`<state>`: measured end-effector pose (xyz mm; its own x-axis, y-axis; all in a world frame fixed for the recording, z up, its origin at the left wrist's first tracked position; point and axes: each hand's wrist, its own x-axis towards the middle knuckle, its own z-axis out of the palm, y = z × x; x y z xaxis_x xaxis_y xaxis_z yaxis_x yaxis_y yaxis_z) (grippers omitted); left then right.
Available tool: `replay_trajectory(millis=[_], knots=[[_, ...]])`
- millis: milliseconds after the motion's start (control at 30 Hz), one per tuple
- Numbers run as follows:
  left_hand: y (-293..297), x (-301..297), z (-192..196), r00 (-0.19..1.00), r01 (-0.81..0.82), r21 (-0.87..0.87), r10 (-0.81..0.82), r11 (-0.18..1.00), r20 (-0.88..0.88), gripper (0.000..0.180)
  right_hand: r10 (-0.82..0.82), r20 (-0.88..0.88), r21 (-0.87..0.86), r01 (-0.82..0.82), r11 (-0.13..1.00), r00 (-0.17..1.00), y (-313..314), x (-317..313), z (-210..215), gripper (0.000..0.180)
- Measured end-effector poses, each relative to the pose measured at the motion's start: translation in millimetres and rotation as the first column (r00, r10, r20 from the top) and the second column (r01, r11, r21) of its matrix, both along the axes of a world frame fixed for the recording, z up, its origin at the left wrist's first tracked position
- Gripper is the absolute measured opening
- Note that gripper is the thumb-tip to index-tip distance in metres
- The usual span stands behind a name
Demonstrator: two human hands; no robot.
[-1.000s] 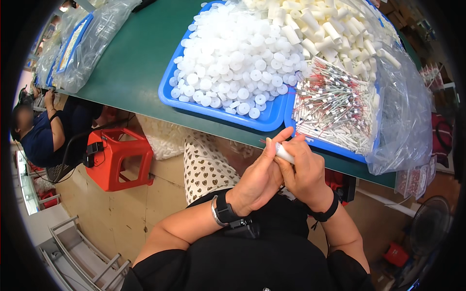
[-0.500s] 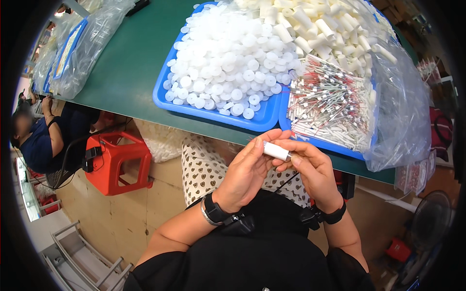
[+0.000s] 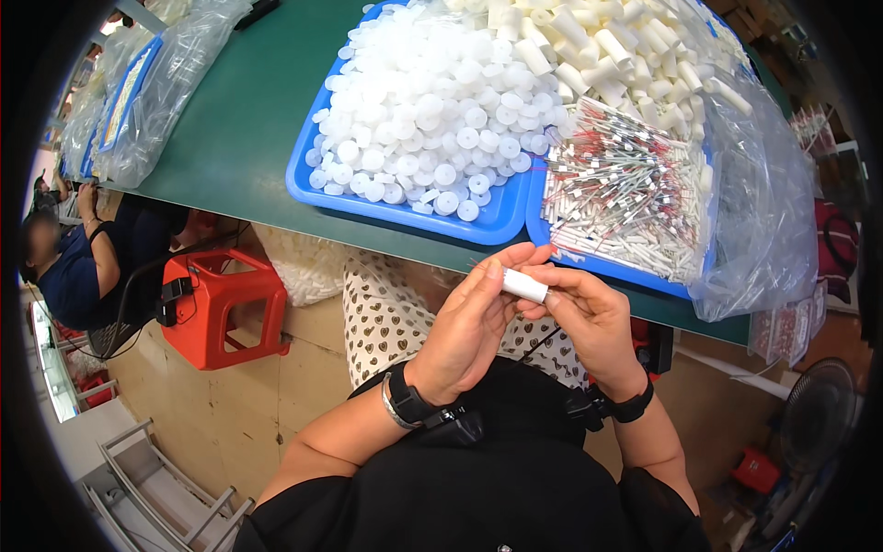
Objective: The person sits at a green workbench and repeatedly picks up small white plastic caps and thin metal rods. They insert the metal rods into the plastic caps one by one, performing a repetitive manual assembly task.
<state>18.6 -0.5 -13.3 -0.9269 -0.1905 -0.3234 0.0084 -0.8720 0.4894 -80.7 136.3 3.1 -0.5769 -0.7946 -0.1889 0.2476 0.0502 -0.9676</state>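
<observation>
Landmark: the blue plastic tray (image 3: 494,231) heaped with translucent white round discs (image 3: 432,120).
Cylinder: a smooth white cylinder (image 3: 525,285), just on the person's side of the tray's right front corner.
Long axis: slanting crosswise; one end points left and slightly toward the tray, the other right and slightly toward the person.
Left hand (image 3: 466,333): thumb and fingers pinching the cylinder's left end; thin strands seem to poke out there, though too blurred to be sure.
Right hand (image 3: 589,322): thumb and fingertips pinching its right end.
Tubes: cream hollow tubes (image 3: 612,46), piled right of the tray's discs.
</observation>
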Motion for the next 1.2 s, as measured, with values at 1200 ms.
replay_trajectory(millis=[1200], knots=[[-12,0,-5,0.989,0.115,0.048,-0.110,0.992,-0.095,0.054,0.004,-0.023,0.132,-0.001,0.991,1.000,-17,23,1,0.018]])
